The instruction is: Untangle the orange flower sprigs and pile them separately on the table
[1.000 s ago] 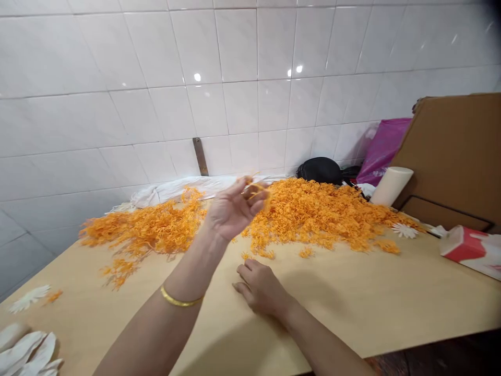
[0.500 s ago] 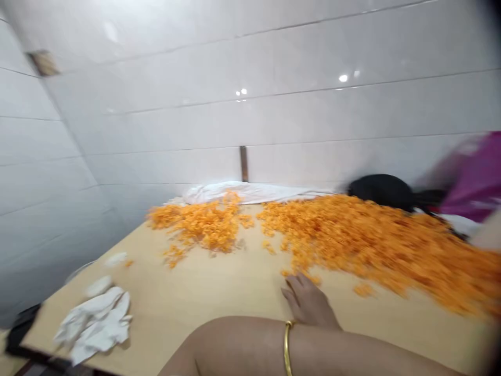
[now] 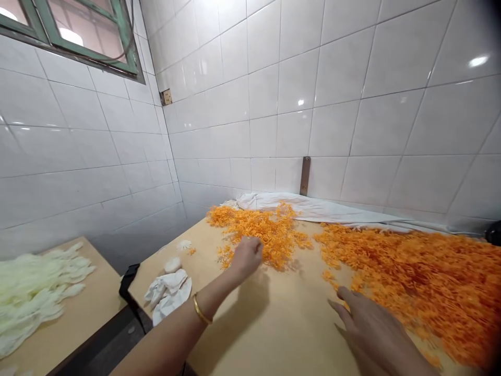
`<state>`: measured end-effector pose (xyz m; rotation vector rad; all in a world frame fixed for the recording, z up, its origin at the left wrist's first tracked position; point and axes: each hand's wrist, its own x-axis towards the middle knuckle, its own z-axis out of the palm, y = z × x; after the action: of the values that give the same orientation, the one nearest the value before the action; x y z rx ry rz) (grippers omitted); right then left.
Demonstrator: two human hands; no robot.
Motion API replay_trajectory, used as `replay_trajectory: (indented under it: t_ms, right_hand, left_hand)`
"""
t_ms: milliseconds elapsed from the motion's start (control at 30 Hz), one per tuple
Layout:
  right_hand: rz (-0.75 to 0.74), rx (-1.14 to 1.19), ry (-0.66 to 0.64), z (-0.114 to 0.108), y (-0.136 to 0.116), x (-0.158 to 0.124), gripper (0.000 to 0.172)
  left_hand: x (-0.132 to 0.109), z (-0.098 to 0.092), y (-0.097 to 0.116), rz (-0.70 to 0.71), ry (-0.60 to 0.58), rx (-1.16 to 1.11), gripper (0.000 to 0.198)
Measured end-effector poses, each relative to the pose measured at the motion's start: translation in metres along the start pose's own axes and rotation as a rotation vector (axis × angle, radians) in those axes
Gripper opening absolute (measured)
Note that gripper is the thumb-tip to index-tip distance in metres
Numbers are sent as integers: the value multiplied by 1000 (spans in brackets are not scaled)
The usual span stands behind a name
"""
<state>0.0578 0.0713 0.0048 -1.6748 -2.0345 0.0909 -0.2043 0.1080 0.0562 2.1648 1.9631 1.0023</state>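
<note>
A loose heap of small orange pieces lies at the back middle of the tan table. My left hand, with a gold bangle on its wrist, is closed at the near edge of this heap; what it holds, if anything, is hidden. A larger orange pile spreads across the right side. My right hand is at that pile's near left edge, palm down, fingers apart and pointing left, with nothing seen in it.
A crumpled white cloth and a round white item lie at the table's left. Pale green-white pieces cover part of another table at far left. A long white cloth runs along the tiled wall.
The view has turned left, bringing the window and second table into sight. My left arm, which crossed to the right in front of me, now reaches forward to the smaller heap. My right hand has appeared.
</note>
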Motion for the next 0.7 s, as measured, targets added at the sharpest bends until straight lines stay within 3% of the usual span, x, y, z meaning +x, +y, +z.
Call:
replay_trajectory:
  t_ms: [67,133,300,433,533,600,700]
  right_hand:
    - [-53,92,-112,3,-26,6,17]
    - [-116,178,-161,9,-45,9,19]
    - [-135,180,-157,34,-52,14,20]
    - [-94,156,-66,47,-46,16,21]
    - [-131,70,-39,51,-49,12,21]
    - [-172,16,-48,52,-53,9,20]
    - [-200,-9,-65,52,-55,8,19]
  left_hand:
    - [5,-2,-30,-21,54,129,18]
    - [9,-1,-52,-73,3,226,22]
    - [20,-4,-67,-118,-156,244,15]
    - [34,-28,-46,-23,-286,126,18]
    - [55,-36,-15,60,-83,28,26]
    - [76,-26,8,89,-1,-79,28]
    - [115,9,35,13,-58,-223,25]
